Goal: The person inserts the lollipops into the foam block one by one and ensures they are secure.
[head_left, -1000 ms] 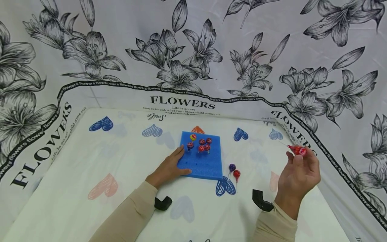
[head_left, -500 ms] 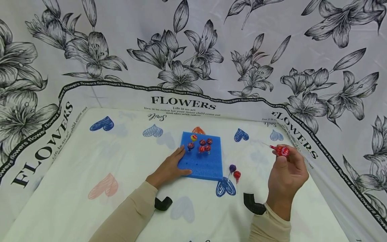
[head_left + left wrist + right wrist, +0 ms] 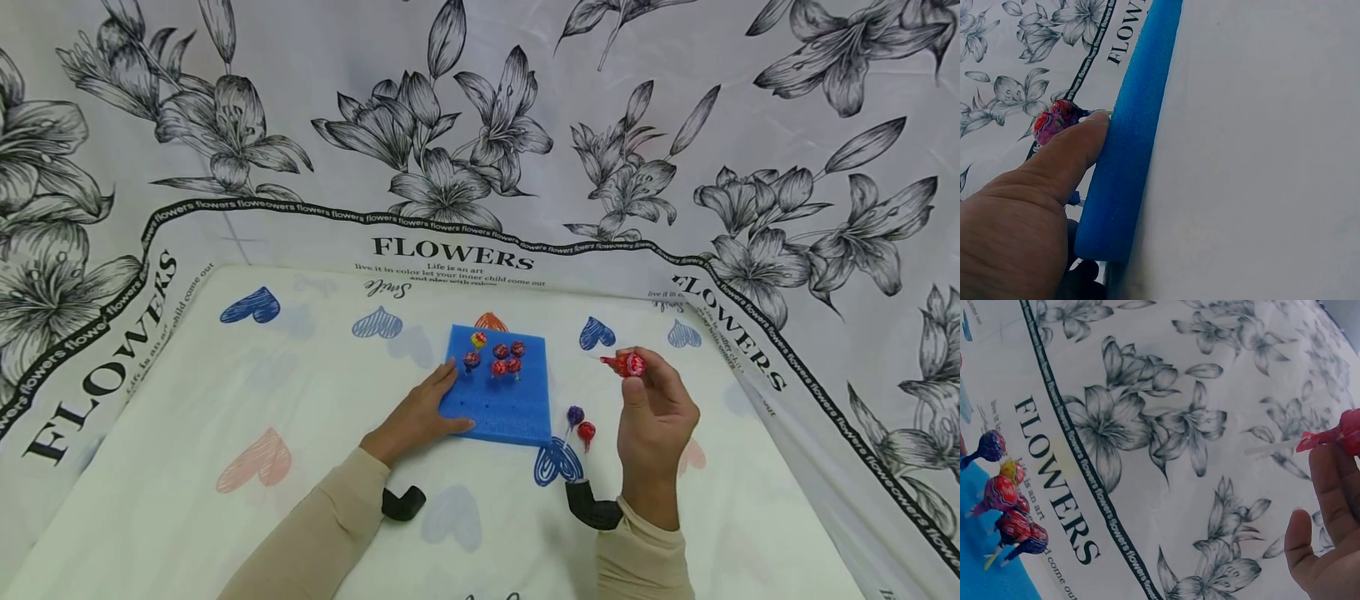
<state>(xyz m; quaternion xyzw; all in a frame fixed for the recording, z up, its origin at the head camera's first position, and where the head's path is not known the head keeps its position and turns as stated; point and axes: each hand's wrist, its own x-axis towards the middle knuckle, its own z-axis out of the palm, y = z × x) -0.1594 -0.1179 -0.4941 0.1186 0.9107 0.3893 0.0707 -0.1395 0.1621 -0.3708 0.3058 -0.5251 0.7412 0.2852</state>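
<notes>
My left hand point(image 3: 420, 419) rests on the left side of a blue foam block point(image 3: 510, 423), its thumb lying on the block near the front corner. In the left wrist view the thumb touches the foam's edge. Several wrapped lollipops point(image 3: 500, 367) stand upright in the block's back part, and small holes show in front of them. With my right hand point(image 3: 660, 421) I pinch a red lollipop point(image 3: 630, 364) by its candy end, above the table to the right of the block. Its white stick points left, as the right wrist view also shows.
A purple lollipop point(image 3: 575, 414) and a red-wrapped lollipop point(image 3: 587, 432) lie on the table just right of the block. The heart-print cloth point(image 3: 315, 400) covers the table. Behind and at the sides hangs a flower-print curtain point(image 3: 555, 208).
My right hand has moved left toward the block, carrying the red lollipop with it. The left hand and the foam block stay where they were.
</notes>
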